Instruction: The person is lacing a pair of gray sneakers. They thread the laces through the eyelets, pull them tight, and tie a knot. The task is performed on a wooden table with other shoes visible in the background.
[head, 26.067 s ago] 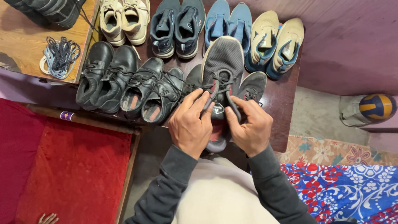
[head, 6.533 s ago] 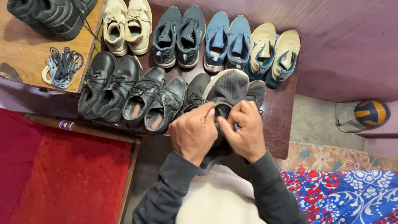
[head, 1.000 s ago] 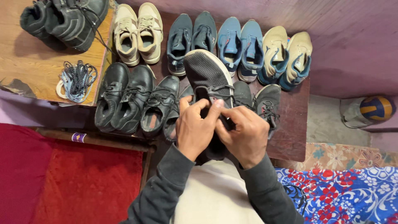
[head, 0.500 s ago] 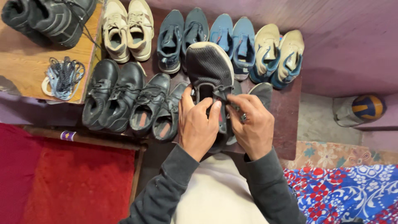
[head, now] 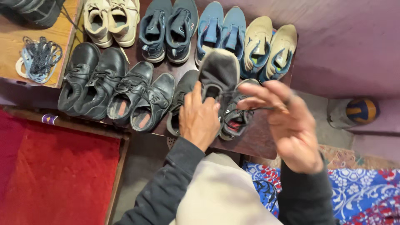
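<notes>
Head view: I look down on a dark low table (head: pixel 266 143) crowded with shoes, my two hands working over its near edge.
Left hand (head: pixel 199 120): closed around the grey sneaker (head: pixel 218 75), holding it toe-up above the table's near edge.
Right hand (head: pixel 287 125): blurred, fingers spread, yet the fingertips pinch a dark lace (head: pixel 252 109) drawn out sideways from the sneaker.
Step in hand: lacing, I judge; the lace is being pulled taut through an eyelet.
Next move calls for: a steady left grip while I find the lace tip and aim it at the next eyelet; which eyelet I cannot tell.
Nearby: the sneaker's grey mate (head: pixel 235 118) just beside it, black leather shoes (head: pixel 110 89) to the left, blue sneakers (head: pixel 221 29) behind.
Also: a bundle of loose laces (head: pixel 38 60) on the wooden stand (head: pixel 12 50), a ball (head: pixel 361 110) at right.
</notes>
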